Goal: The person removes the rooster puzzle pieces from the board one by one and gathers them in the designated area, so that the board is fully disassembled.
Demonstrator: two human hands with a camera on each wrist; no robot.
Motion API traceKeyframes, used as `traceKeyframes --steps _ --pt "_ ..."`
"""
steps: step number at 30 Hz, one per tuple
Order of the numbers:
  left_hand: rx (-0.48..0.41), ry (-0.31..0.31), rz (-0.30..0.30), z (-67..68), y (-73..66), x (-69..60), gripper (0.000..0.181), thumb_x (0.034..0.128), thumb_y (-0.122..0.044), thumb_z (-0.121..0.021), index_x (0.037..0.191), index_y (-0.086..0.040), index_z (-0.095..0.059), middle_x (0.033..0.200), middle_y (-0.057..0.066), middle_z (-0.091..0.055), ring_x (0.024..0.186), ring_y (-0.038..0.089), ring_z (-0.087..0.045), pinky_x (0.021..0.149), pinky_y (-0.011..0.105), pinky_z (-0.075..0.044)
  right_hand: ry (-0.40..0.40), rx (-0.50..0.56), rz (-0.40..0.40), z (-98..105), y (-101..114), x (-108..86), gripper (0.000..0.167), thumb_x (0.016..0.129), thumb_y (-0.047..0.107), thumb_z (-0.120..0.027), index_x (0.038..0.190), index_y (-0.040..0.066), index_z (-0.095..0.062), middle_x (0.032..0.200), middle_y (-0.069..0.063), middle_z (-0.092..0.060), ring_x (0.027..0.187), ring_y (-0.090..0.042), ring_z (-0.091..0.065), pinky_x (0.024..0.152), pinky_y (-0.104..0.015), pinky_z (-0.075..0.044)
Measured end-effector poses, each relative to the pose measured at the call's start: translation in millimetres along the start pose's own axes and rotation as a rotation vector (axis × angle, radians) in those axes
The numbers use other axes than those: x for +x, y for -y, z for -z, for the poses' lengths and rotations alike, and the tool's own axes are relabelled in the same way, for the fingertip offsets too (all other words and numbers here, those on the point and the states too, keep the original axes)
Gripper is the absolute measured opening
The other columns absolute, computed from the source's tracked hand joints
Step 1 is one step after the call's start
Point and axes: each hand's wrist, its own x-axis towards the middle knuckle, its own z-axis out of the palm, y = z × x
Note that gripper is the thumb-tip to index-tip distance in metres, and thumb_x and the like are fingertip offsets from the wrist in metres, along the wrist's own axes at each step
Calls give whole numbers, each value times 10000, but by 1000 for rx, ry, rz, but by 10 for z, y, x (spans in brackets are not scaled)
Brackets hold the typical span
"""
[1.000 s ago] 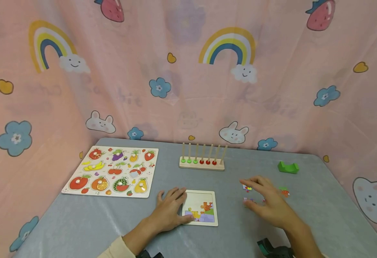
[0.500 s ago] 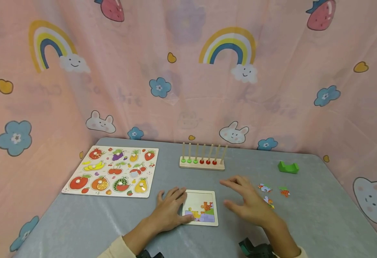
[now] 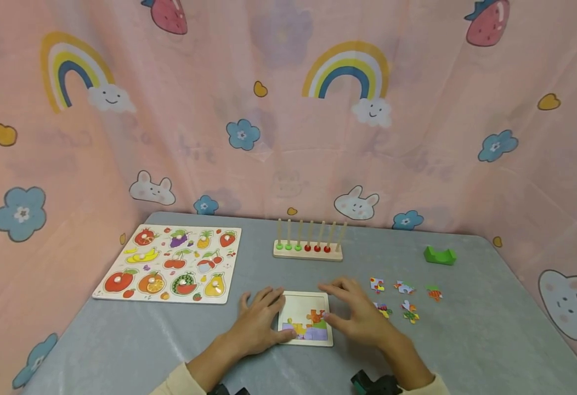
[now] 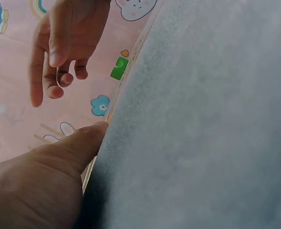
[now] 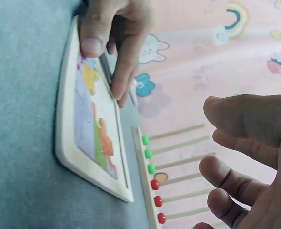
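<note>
A square wooden jigsaw tray (image 3: 330, 334) lies in the middle of the table, with joined pieces (image 3: 313, 332) along its near side. My left hand (image 3: 256, 323) rests on the tray's left side, its thumb on the near left corner and its fingers spread along the edge. Over the right edge hovers my right hand (image 3: 360, 315), thumb and fingers apart. Nothing shows between them in the right wrist view, where this hand (image 5: 255, 152) stands off the tray (image 5: 90, 171). To the right lie several loose jigsaw pieces (image 3: 404, 287) on the cloth.
A fruit peg puzzle board (image 3: 170, 263) lies at the left. Behind the tray stands a wooden peg counter (image 3: 308, 252) with green and red beads. A green curved block (image 3: 440, 256) sits at the back right. A patterned pink curtain (image 3: 288, 153) hangs behind the table.
My right hand has moved left, from over the loose pieces to the tray's right edge, uncovering those pieces. The left hand and the tray stay in place. The head view has shifted slightly.
</note>
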Motion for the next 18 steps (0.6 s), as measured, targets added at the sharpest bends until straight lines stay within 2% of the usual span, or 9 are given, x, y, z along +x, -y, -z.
traceKeyframes --steps 6,12,18 --pt "0 -12 -1 -4 -6 -17 816 808 -599 -681 1367 -22 -537 1467 82 -422 1350 315 -318 982 681 -131 65 14 -69 -86 -66 -4 462 827 113 -749 1269 50 -629 1096 -64 -558 1067 -200 -433 866 -491 -396" --pt "-1 -22 -13 -1 -6 -22 809 812 -603 -674 1355 -18 -547 1457 91 -432 1340 323 -334 977 685 -143 107 35 -100 -194 -139 -27 454 846 152 -741 1273 46 -627 1082 -43 -537 1033 -190 -418 833 -427 -396" --pt "-6 -31 -25 2 -7 -28 805 811 -601 -675 1353 -19 -549 1454 94 -435 1336 328 -339 970 690 -140 160 -34 -152 -276 -168 -39 469 831 219 -739 1268 81 -640 1073 22 -492 996 -178 -404 808 -402 -376"
